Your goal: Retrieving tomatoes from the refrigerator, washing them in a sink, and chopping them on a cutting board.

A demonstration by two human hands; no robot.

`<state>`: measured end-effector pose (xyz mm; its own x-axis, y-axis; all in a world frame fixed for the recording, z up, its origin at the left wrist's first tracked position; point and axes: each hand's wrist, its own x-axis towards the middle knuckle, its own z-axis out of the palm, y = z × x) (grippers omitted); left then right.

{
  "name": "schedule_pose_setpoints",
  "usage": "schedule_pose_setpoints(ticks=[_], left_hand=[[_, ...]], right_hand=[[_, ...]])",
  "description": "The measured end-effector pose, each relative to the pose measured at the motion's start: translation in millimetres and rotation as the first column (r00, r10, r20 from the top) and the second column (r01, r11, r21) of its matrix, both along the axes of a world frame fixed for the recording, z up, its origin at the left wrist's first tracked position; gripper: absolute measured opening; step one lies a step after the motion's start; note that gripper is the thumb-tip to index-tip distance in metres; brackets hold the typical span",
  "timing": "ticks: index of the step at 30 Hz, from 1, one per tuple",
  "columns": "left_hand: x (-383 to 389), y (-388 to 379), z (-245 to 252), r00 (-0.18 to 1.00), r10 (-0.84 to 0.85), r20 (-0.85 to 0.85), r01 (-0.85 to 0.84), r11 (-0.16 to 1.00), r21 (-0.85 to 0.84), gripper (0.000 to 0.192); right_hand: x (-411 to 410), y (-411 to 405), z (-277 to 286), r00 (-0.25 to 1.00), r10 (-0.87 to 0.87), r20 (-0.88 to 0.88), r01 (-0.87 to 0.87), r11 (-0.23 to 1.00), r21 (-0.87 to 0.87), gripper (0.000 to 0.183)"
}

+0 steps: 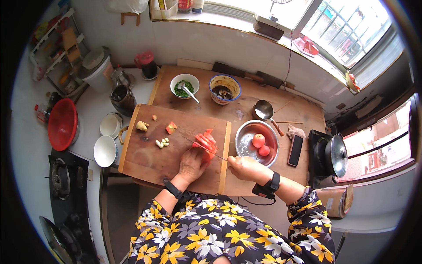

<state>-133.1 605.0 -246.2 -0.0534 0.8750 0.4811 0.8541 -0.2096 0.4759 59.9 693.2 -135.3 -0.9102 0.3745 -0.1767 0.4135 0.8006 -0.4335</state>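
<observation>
My right hand (249, 169) grips a knife (220, 156) by its handle, and the thin blade reaches leftwards across a partly cut red tomato (205, 142). My left hand (192, 165) holds the near side of that tomato with bent fingers, close to the blade. Tomato slices lean together on the far side of the knife. Beneath them is a wooden cutting board (148, 161). Peeled garlic cloves (161, 144), a piece of ginger (142, 126), a tomato offcut (171, 127) and a smaller scrap (154, 117) lie on its left half.
Right of the board, a steel basin (240, 147) holds two whole tomatoes (258, 140). Beyond are a steel ladle (263, 110), a bowl of dark sauce (225, 89) and a bowl of chopped greens (184, 85). A phone (295, 150) lies beside an induction cooker (318, 148) bearing a lidded pan (336, 155).
</observation>
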Motion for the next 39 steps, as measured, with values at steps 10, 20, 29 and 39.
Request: schedule_pose_setpoints(ticks=[10, 20, 29, 39], left_hand=[[-2.3, -2.8, 1.2, 0.997, 0.003, -0.074, 0.002, 0.998, 0.061, 0.039], [-4.8, -17.4, -5.7, 0.999, 0.041, 0.009, -0.041, 0.999, 0.025, 0.036], [-0.5, -11.9, -7.9, 0.999, 0.031, -0.016, -0.031, 0.999, 0.015, 0.039], [-3.0, -18.3, -20.1, 1.0, -0.009, -0.016, 0.009, 1.0, -0.013, 0.046]], right_hand=[[-15.2, 7.2, -57.1, 0.958, -0.15, -0.245, 0.142, 0.989, -0.049, 0.02], [3.2, -22.8, 8.4, 0.997, -0.035, -0.069, 0.033, 0.999, -0.038, 0.019], [-19.2, -11.1, -24.4, 0.994, -0.064, -0.092, 0.053, 0.992, -0.119, 0.021], [-10.8, -18.3, -29.2, 0.962, -0.139, -0.236, 0.129, 0.99, -0.056, 0.02]])
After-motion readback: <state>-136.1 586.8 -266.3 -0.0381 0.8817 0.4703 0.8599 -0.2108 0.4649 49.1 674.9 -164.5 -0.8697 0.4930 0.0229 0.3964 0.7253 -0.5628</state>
